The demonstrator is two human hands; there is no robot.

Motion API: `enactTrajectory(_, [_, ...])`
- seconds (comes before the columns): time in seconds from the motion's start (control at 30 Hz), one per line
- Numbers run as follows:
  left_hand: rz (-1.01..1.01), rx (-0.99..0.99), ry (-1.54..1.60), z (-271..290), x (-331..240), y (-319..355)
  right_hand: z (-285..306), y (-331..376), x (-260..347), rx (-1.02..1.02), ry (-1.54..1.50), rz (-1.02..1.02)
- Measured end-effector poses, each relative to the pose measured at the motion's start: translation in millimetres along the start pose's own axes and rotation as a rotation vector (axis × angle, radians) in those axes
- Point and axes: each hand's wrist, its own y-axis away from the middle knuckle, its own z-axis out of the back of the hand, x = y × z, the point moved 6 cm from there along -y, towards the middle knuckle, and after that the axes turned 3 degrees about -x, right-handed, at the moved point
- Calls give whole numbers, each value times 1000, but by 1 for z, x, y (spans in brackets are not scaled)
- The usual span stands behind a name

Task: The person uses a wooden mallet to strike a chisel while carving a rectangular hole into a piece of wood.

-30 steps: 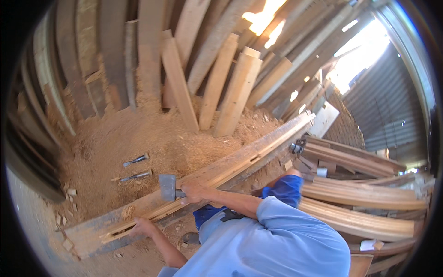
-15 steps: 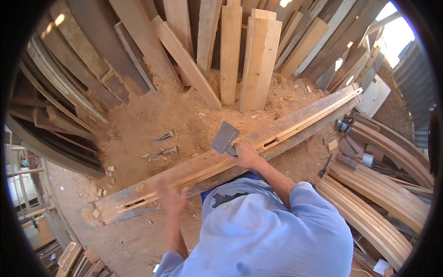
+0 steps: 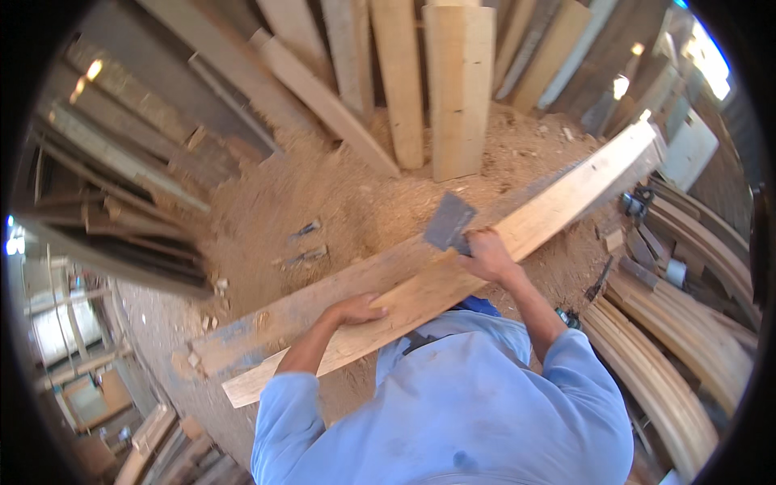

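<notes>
My right hand [image 3: 490, 255] is closed round the short handle of a mallet [image 3: 449, 222] with a dark, squarish head. That fist rests at a long pale plank [image 3: 420, 301], which slants from lower left to upper right in front of me. Across the plank's left half lies my left hand [image 3: 356, 309], gripping it with the thumb on the broad face and the fingers over the far edge. The plank's wide, smooth face is turned up, and its slots are out of sight. Beneath and beyond it is a worn wooden beam [image 3: 242, 327].
Two chisels [image 3: 305, 257] lie on sawdust beyond the beam. Boards [image 3: 459, 97] lean upright at the back. Stacked curved timbers [image 3: 647, 380] and a power tool [image 3: 637, 202] sit on the right. Offcuts [image 3: 153, 436] are piled at lower left.
The plank has been turned from its slotted edge to its broad face and come nearer to me. My left hand, blurred and apart before, now grips it. The mallet stays in my right hand.
</notes>
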Motion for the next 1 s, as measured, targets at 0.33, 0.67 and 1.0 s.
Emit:
enactTrajectory(0.33, [353, 135, 624, -182, 50, -13, -14, -2, -53, 325, -210, -171])
enactTrajectory(0.67, [104, -60, -16, -130, -31, 53, -38, 10, -96, 392, -57, -157])
enactTrajectory(1.0, [120, 63, -68, -119, -5, 46, -17, 7, -99, 347, 133, -126])
